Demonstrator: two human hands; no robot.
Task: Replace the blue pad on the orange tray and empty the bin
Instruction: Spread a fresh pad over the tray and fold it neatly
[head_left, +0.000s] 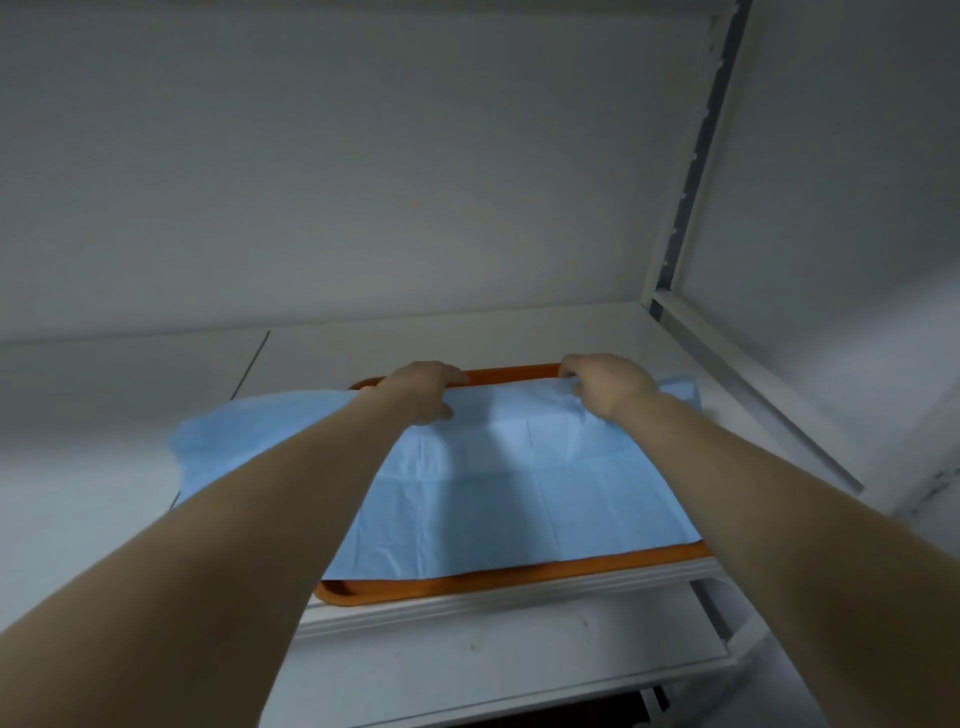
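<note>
**Blue pad overhangs orange tray leftward**

Left hand and right hand each clutch the pad's far edge. Its long axis runs left-right, spilling past the tray beside the left hand; it probably wants sliding rightward.

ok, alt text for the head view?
A person's left hand and right hand hold the far edge of a blue pad spread over an orange tray on a white shelf. The pad overhangs the tray's left side.
</note>
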